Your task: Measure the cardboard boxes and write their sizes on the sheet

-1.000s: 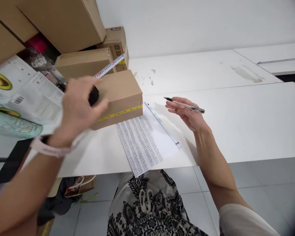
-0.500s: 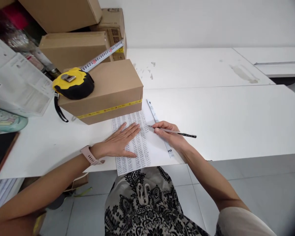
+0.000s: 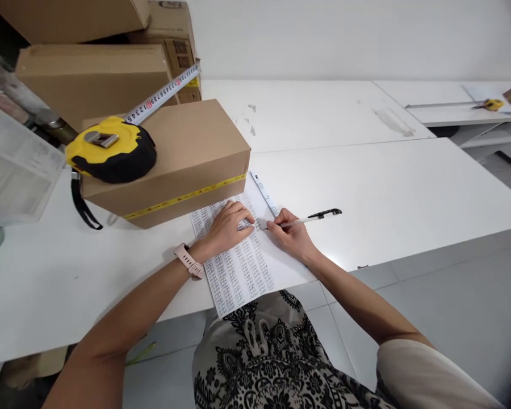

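My right hand [image 3: 294,234] grips a slim pen [image 3: 309,219] with a black end, its tip on the right part of a white paper sheet [image 3: 283,267]. Columns of small dark handwriting [image 3: 234,284] fill the sheet's left and middle. On these columns rests my left hand [image 3: 230,225], fingers bent, with a small gap between thumb and forefinger and nothing visible held. A pale, narrow ruler [image 3: 264,193] lies beside the sheet, its lower part hidden by my right hand. Just behind my left hand stands a cardboard box [image 3: 187,196] with yellow tape.
A yellow and black tape measure [image 3: 111,149] sits on the box, its blade drawn out. More cardboard boxes [image 3: 93,74] are stacked behind, and a translucent container [image 3: 19,165] stands left. The white table [image 3: 366,193] runs right, where another tape measure [image 3: 493,104] lies.
My left hand has gone from flat to bent fingers and shifted towards the pen tip. The pen is tilted differently in my right hand. The view has turned rightward.
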`<state>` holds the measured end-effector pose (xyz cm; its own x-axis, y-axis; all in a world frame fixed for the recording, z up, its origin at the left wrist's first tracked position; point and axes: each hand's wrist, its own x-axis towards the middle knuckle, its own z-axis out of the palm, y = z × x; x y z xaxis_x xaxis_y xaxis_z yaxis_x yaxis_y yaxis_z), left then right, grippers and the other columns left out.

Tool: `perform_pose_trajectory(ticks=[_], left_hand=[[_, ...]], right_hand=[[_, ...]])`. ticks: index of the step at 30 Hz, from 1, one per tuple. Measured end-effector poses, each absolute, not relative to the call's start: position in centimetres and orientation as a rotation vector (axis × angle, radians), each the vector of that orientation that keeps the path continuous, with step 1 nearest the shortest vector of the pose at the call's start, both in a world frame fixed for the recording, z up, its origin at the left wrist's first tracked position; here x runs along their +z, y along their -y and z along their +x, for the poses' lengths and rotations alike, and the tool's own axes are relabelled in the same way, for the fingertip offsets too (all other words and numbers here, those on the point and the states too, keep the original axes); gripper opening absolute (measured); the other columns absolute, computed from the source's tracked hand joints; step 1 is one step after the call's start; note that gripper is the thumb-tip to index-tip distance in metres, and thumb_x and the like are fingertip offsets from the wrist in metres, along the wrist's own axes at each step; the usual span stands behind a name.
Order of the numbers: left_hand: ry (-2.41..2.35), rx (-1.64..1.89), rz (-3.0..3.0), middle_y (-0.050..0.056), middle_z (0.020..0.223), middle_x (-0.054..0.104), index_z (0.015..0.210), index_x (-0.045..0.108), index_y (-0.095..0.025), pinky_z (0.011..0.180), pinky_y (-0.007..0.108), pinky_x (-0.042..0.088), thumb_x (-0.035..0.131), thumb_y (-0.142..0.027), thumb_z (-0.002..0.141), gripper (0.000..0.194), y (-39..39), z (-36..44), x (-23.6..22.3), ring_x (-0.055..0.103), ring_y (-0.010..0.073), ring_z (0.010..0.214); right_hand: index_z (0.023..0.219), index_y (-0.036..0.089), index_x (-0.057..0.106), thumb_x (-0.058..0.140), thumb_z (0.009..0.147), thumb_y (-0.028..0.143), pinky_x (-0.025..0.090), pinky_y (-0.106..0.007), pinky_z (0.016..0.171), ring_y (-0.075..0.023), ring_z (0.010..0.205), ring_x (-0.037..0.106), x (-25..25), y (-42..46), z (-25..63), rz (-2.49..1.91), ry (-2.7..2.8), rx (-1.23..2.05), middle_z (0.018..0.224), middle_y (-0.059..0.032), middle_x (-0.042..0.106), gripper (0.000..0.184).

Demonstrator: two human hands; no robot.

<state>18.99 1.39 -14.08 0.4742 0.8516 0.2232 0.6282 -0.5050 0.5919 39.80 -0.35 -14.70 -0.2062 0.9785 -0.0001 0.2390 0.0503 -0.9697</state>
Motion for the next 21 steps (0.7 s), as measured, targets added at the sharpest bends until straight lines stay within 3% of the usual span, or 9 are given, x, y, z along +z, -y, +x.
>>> perform_pose_trajectory(ticks=[6, 21], left_hand=[[-1.230, 0.709, 2.255, 0.003, 0.095, 0.060, 0.088, 0.061, -0.021, 0.089, 0.041, 0.046, 0.067, -0.016, 0.080, 0.012, -1.1, 18.8, -14.4, 0.052, 0.0248, 0.099], [-1.253, 0.680, 2.242, 0.003, 0.096, 0.059, 0.087, 0.060, -0.021, 0.089, 0.040, 0.044, 0.071, -0.017, 0.079, 0.015, -1.0, 18.9, -14.3, 0.052, 0.0247, 0.099]], right_hand=[[0.068, 0.023, 0.040, 0.058, 0.086, 0.031, 0.028, -0.028, 0.053, -0.0121, 0.057, 0.035, -14.2, 0.4, 38.6, -1.296, 1.652, 1.109, 0.061, 0.0052, 0.037, 0.026], [0.069, 0.024, 0.038, 0.057, 0.087, 0.035, 0.028, -0.029, 0.054, -0.0120, 0.056, 0.035, -15.6, 0.4, 38.5, -1.267, 1.747, 1.012, 0.061, 0.0048, 0.040, 0.029]])
